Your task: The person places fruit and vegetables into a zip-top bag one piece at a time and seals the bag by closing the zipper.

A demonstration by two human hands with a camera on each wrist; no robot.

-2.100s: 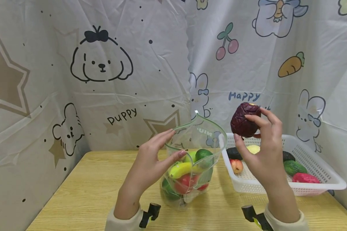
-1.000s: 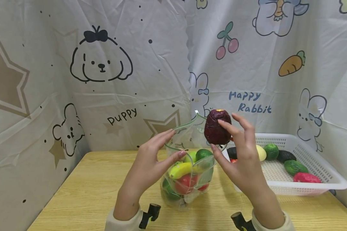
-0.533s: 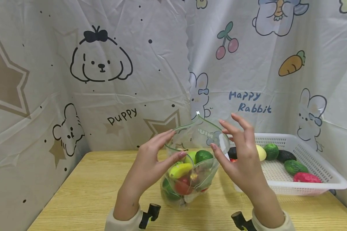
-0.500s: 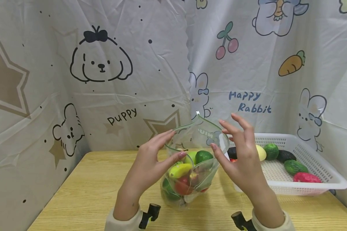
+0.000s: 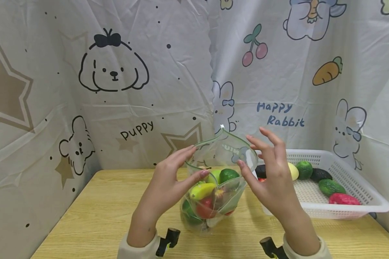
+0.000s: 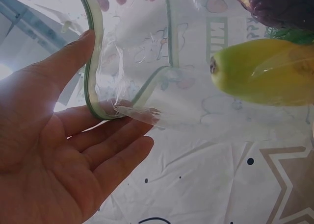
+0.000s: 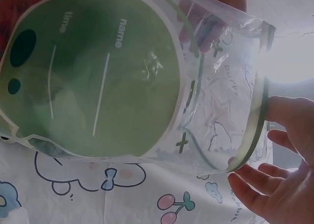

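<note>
A clear zip bag [image 5: 205, 153] with a green-edged mouth stands open on the table, filled with several fruits. Inside are a yellow-green fruit [image 5: 202, 191], a red fruit [image 5: 206, 208], a green fruit [image 5: 228, 175] and a dark purple wrinkled fruit [image 6: 282, 7]. At the left of the mouth, my left hand [image 5: 165, 181] touches the rim with thumb and fingers spread apart. My right hand [image 5: 272, 171] is beside the right rim, its fingers loosely extended and holding nothing. In the right wrist view, the bag's green label [image 7: 93, 77] faces the camera.
A white perforated basket [image 5: 372, 205] stands right of the bag. It holds a pink-red item [image 5: 344, 199], green avocado-like fruits [image 5: 331, 187], a dark one [image 5: 321, 175] and a pale yellow one [image 5: 293, 171]. A printed curtain [image 5: 129, 108] surrounds the wooden table [image 5: 100, 216].
My right hand moved left from over the basket to the bag and let go of the dark purple fruit, which dropped inside. My left hand stayed at the rim.
</note>
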